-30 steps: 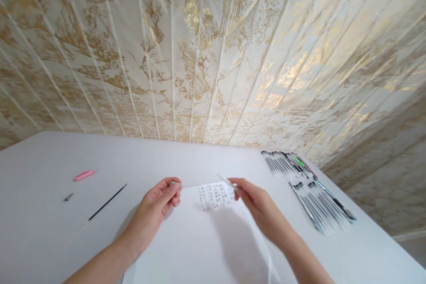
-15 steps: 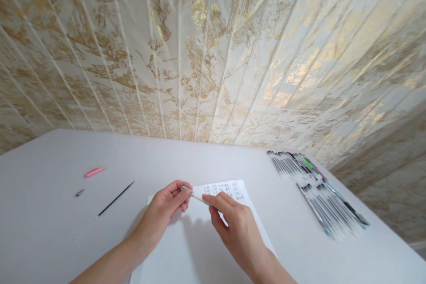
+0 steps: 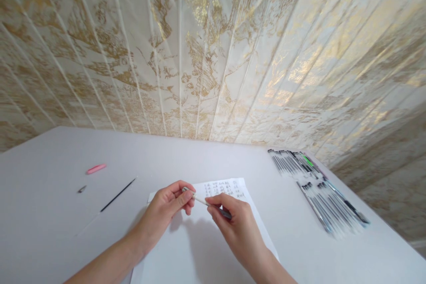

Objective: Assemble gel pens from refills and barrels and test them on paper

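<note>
Diagonally above handwritten paper point(image 3: 179, 248), a slim pen point(image 3: 201, 200) runs from the left hand point(image 3: 171, 203), pinching its far end, to the right hand point(image 3: 235, 221), gripping its near end.

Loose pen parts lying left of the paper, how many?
3: the pink piece farthest back, the small tip nearer, and the thin black refill between those and the left hand. More could be hidden behind that hand.

Bare forearms point(image 3: 109, 264), bare wrists point(image 3: 141, 239)
</note>
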A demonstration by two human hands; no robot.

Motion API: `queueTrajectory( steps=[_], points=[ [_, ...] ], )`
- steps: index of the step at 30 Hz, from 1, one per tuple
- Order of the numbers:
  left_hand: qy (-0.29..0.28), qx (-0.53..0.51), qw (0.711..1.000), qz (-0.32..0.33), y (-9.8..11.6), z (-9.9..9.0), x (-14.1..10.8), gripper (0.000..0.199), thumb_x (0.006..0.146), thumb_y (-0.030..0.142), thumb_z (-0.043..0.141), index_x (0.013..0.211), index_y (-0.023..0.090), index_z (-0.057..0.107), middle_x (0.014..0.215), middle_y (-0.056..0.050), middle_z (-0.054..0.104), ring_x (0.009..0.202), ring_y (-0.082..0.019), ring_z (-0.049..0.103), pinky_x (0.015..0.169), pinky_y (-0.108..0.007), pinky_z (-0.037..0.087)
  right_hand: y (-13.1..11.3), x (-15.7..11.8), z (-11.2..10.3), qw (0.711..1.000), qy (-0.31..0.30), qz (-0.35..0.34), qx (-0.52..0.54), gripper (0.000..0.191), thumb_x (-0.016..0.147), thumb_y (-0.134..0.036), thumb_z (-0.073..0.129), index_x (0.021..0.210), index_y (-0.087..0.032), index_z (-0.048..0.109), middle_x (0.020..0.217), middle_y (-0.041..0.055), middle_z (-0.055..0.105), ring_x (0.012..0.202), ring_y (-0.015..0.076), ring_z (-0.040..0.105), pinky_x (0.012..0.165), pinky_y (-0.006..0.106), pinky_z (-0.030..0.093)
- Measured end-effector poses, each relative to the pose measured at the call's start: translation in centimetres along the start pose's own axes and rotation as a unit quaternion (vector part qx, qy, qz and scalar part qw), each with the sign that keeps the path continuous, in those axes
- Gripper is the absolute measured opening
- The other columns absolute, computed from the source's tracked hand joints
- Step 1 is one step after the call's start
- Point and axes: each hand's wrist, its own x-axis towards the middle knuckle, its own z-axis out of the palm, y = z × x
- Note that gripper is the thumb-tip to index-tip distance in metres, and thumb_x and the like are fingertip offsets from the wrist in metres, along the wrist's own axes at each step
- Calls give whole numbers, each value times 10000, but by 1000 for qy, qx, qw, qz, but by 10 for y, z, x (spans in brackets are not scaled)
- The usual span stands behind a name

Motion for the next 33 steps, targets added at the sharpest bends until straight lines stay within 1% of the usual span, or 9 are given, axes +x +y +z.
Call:
queueTrajectory(
  steps=[5,8,12,15,18,21,24,28,33],
  points=[
    [7,19,1000,6,-5,-3,0,277,809,460,665,861,190,638,659,19,621,667,-133,539,689,-257,388,1,-2,3,1000,-1,28,7,154,879,-211,529,934,-188,671,718,3,673,581,117,552,545,207,415],
    [3,9,1000,9,-5,-2,0,272,811,455,660,865,189,640,661,19,612,664,-135,535,693,-261,396,2,-2,4,1000,-2,22,4,136,878,-204,525,931,-192,649,707,-12,652,564,108,532,536,202,404],
    [14,14,1000,17,-2,1,1,257,811,438,656,857,185,655,631,28,583,623,-127,515,670,-254,389,3,0,2,1000,-15,10,-15,119,881,-194,523,918,-207,636,741,-17,638,561,103,522,527,198,400],
    [11,50,999,20,1,-1,3,233,807,416,651,831,184,661,623,32,570,595,-121,502,644,-246,381,6,1,-3,998,-14,-24,-59,116,883,-183,519,915,-218,625,761,-15,638,574,112,532,535,209,403],
    [-26,138,990,17,5,-7,4,227,825,398,617,863,180,667,632,26,567,583,-125,488,596,-239,366,8,2,-8,991,-11,-72,-111,147,888,-149,500,909,-226,623,768,-12,638,590,121,551,539,218,400],
    [-86,243,966,23,12,-14,1,243,870,388,545,925,189,675,655,23,554,601,-135,469,583,-235,352,9,3,-14,984,-23,-101,-142,180,879,-114,512,914,-237,638,779,-8,645,630,130,586,561,218,413],
    [-111,314,942,39,18,-20,-8,247,898,371,494,893,202,673,674,28,519,623,-139,441,594,-233,326,7,3,-18,979,-43,-121,-158,213,863,-89,533,935,-249,654,793,-2,648,661,140,602,580,219,428],
    [-101,319,942,13,24,-25,-20,262,903,396,479,873,203,654,643,47,442,602,-132,372,567,-225,280,4,3,-13,973,-54,-157,-160,239,858,-72,519,951,-246,654,797,10,644,682,152,606,610,231,452],
    [-100,322,942,2,29,-21,-30,265,883,407,499,866,199,662,639,37,461,597,-141,377,565,-229,281,4,-2,-1,971,-68,-169,-153,278,860,-62,472,990,-248,633,817,20,640,695,158,610,599,233,468]
  ],
)
